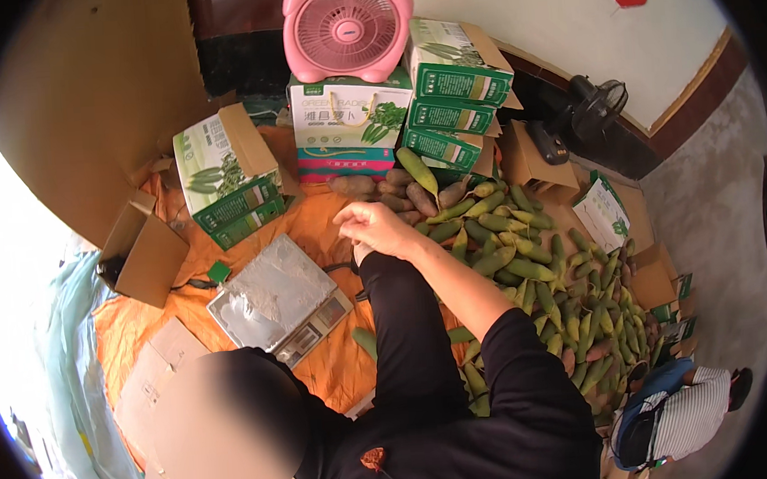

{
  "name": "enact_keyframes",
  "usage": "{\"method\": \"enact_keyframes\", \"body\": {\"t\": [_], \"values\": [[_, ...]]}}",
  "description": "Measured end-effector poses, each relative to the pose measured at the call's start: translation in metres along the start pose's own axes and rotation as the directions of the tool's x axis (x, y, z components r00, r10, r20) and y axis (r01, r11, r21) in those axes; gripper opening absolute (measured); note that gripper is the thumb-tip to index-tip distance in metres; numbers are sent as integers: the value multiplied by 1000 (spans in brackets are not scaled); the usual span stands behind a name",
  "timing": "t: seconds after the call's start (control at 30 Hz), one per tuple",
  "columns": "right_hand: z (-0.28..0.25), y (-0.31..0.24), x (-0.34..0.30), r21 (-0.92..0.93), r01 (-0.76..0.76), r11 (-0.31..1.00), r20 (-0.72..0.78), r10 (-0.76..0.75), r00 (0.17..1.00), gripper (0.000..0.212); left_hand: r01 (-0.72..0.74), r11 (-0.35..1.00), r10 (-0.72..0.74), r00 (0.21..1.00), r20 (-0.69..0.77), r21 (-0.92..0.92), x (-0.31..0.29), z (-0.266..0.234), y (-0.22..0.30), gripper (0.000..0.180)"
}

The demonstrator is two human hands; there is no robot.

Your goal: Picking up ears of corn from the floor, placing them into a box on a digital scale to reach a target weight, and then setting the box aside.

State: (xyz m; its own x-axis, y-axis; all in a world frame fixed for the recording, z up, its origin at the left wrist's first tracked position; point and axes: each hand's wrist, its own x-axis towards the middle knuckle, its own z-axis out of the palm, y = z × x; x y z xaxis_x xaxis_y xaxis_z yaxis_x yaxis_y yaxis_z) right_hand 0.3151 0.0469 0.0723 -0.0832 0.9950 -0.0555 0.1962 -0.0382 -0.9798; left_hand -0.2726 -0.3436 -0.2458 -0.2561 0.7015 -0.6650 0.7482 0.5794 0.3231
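Note:
My right hand [378, 228] reaches forward from a dark short sleeve, above the end of a black-clothed limb that looks like a bent leg [402, 326]. Its fingers are loosely bent and a little apart, and nothing shows in them. A bit of skin is visible just under the wrist; whether it is an ankle or another hand I cannot tell. Left of the hand, apart from it, lies a flat silver weighing scale [272, 290] on an orange sheet [345, 330]. To its right spreads a large heap of green radishes [525, 261]. My left hand does not show.
Brownish roots [398, 195] lie behind the hand. Printed green-and-white cartons [226, 174] stand at the back left, others [457, 86] at the back right. A pink fan [349, 31] tops a gift box [349, 114]. Cardboard [166, 349] lies left; a striped cloth [693, 414] sits lower right.

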Motion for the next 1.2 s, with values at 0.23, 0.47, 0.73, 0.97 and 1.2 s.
{"method": "enact_keyframes", "body": {"t": [0.23,0.47,0.73,0.97,1.2], "values": [[-123,26,-4,79,-149,986,-385,168,907,20,-386,917,277,803,-528,-106,78,-108,75,22],[-291,33,0,36,-40,999,-805,53,590,18,-656,748,490,651,-580,-103,64,-230,394,27],[-415,24,37,-155,45,987,-959,-162,233,32,-617,706,623,775,109,349,53,-195,536,40],[-470,18,72,-28,53,998,-965,-41,258,90,-525,828,524,849,59,198,54,-200,545,41],[-502,39,84,-31,-115,993,-948,7,317,66,-505,841,512,859,15,192,50,-203,549,39]]}}
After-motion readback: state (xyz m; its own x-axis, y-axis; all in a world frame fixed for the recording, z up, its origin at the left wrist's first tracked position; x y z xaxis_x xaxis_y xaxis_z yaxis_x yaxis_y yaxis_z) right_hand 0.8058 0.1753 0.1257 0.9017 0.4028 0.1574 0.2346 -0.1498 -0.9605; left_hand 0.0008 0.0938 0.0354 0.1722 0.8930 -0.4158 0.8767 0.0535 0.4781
